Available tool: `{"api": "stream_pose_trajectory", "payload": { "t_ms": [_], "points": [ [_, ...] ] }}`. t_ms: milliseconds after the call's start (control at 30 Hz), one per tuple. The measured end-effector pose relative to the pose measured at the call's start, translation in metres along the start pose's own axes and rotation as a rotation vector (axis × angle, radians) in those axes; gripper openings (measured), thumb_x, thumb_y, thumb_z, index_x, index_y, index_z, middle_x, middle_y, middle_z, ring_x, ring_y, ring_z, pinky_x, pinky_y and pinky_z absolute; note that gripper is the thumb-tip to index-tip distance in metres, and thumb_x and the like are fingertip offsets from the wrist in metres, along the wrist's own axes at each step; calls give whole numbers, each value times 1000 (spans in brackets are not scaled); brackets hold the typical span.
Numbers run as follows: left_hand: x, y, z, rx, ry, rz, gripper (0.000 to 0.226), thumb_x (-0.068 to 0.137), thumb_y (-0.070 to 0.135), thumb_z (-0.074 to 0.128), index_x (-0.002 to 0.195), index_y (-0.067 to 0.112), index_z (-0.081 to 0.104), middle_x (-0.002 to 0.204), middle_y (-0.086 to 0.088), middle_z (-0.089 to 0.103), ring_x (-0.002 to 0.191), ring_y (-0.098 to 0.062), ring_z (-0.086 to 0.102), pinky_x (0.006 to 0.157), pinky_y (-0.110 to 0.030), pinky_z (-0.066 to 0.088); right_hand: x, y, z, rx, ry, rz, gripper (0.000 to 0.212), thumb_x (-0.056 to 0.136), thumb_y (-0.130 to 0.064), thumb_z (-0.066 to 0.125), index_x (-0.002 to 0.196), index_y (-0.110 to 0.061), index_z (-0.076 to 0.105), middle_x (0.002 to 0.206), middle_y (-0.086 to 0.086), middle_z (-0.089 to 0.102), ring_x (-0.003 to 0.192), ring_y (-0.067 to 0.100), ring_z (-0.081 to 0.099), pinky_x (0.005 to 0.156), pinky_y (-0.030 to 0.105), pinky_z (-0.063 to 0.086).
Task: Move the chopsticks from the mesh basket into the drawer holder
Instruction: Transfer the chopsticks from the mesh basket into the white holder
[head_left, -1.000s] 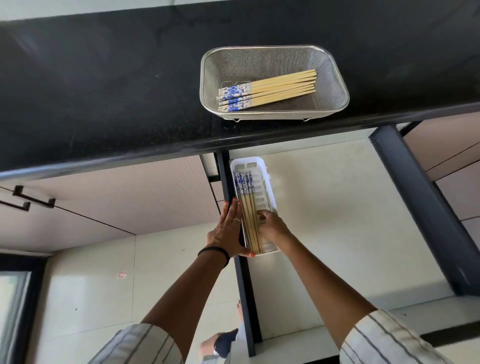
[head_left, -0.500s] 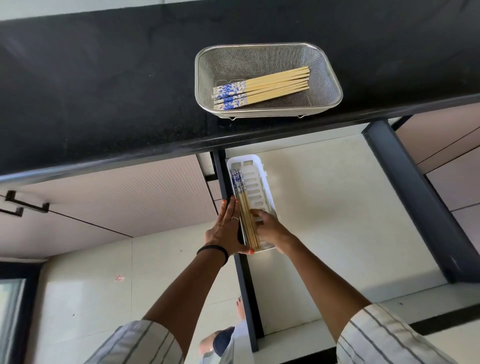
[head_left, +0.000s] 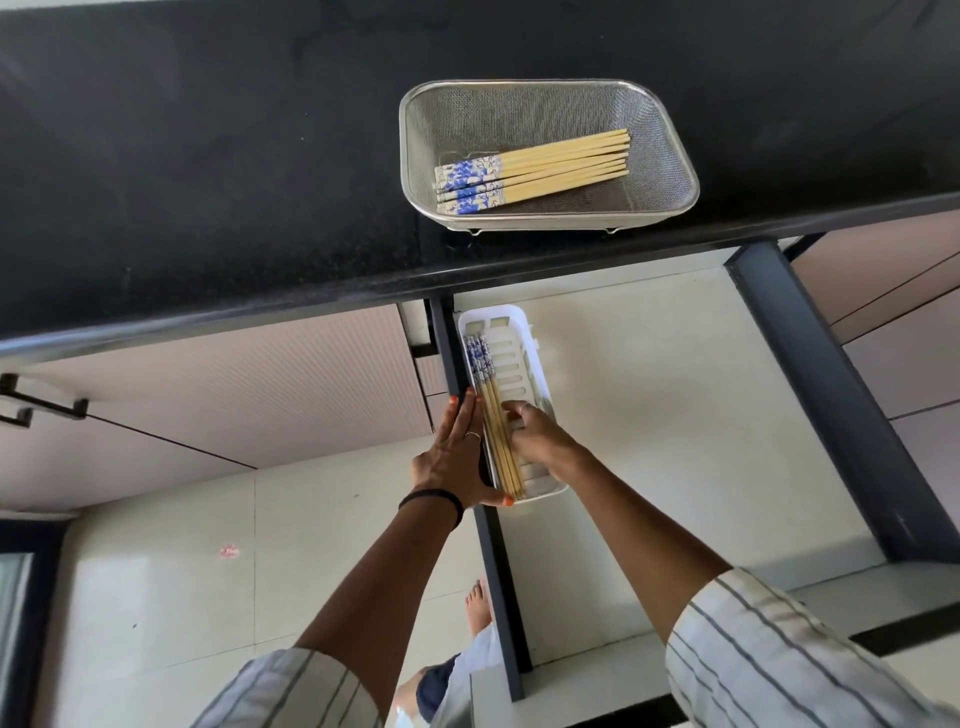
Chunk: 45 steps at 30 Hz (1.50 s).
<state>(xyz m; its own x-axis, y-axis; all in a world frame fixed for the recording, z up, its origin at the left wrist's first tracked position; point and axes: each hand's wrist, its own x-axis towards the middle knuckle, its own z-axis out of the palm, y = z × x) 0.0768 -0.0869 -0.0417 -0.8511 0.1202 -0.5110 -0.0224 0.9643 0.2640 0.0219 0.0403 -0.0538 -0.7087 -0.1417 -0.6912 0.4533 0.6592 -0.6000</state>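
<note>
Both hands are down in the open drawer (head_left: 649, 415), working at the white holder (head_left: 524, 358) that sits against the drawer's dark left wall. The left hand (head_left: 457, 462) lies flat, fingers straight and together, pressed along the holder's left rim with the thumb hooked round its near corner; it grips nothing. The right hand (head_left: 540, 441) is just across from it, inside the holder, fingers curled loosely with the tips on a bundle of chopsticks (head_left: 493, 415); whether it pinches them or only nudges them I cannot tell. That bundle lies between the two hands, lengthwise along the holder's left side, blue-patterned ends pointing away from the person.

Beyond the hands and higher, on the black counter (head_left: 208, 156), stands the mesh basket (head_left: 670, 135). More chopsticks (head_left: 540, 169) lie in it in a neat row, patterned ends toward the left-hand side, well apart from either hand.
</note>
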Motion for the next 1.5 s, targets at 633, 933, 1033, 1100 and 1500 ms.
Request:
{"api": "stream_pose_trajectory", "payload": {
  "t_ms": [633, 933, 1033, 1100, 1500],
  "points": [
    [-1, -2, -1, -79, -14, -9, 137, 62, 57, 80, 149, 20, -21, 156, 12, -25, 145, -11, -20, 107, -44, 40, -75, -97, -119, -315, 159, -614, 33, 93, -3, 45, 119, -10, 65, 94, -2, 68, 88, 11, 61, 85, 26, 48],
    [1, 1, -1, -91, -27, -20, 139, 62, 54, 81, 148, 20, -23, 156, 10, -26, 145, -13, -21, 108, -45, 40, -55, -183, -178, -521, 480, -717, 33, 95, -7, 48, 124, -14, 61, 125, 4, 63, 114, 15, 58, 89, 15, 36],
    [1, 1, -1, -89, -20, -17, 139, 63, 55, 80, 147, 21, -24, 156, 11, -26, 145, -13, -21, 105, -45, 43, -19, -191, -185, -726, 412, -546, 45, 91, -3, 53, 132, -19, 54, 138, 9, 53, 126, 26, 50, 99, 28, 36],
    [1, 1, 0, -88, -9, -8, 138, 63, 56, 80, 147, 21, -24, 156, 11, -25, 145, -13, -21, 104, -43, 44, -1, -192, -187, -837, 355, -454, 52, 88, -2, 57, 136, -21, 51, 143, 13, 47, 129, 31, 47, 105, 34, 37],
    [3, -2, 5, -106, 29, 13, 138, 63, 55, 80, 148, 19, -23, 157, 9, -25, 145, -12, -21, 107, -34, 41, 38, -188, -184, -1035, 388, -529, 33, 82, 2, 63, 110, -13, 61, 123, 11, 50, 116, 32, 49, 95, 38, 42]
  ]
}}
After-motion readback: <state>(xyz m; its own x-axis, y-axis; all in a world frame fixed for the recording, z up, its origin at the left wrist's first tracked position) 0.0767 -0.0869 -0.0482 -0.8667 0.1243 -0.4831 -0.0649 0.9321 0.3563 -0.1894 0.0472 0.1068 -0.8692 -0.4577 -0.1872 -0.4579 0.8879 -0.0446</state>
